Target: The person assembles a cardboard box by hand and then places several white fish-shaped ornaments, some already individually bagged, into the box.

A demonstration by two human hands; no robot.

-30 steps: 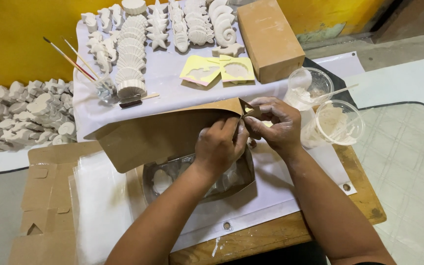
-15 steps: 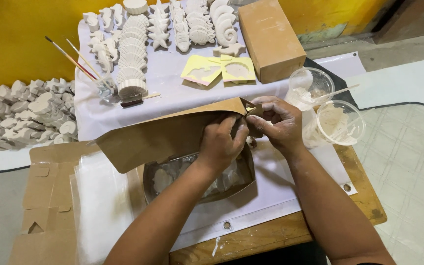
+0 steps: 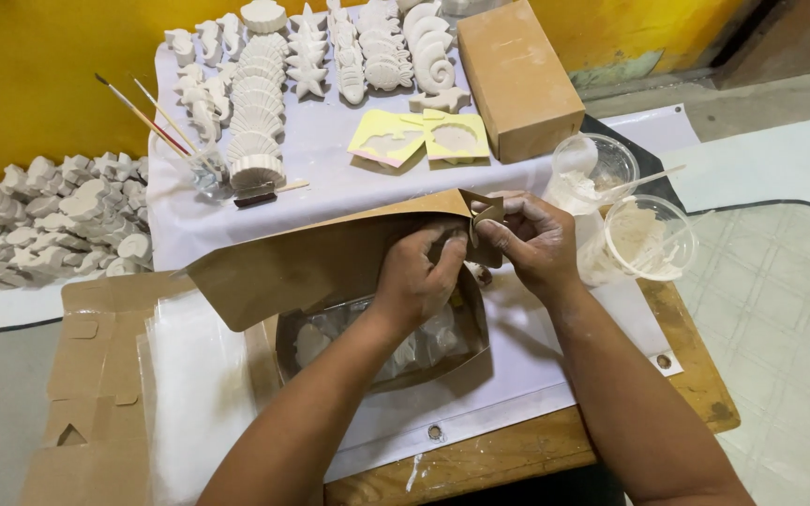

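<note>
While hands [image 3: 475,253] pinch cardboard [image 3: 311,258] — cups [image 3: 649,239] hold plaster

We see rows of white plaster sea figures [image 3: 330,56], a brown box [image 3: 517,80], two yellow stencils [image 3: 419,138], paintbrushes [image 3: 157,122] and two clear cups [image 3: 625,201] on the bench [image 3: 536,450].

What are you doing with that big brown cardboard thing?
Both hands are folding a flat brown cardboard box over a tray of white plaster shapes. The left hand and right hand pinch its flap at the corner. Rows of white plaster sea figures and two plastic cups sit behind.
</note>
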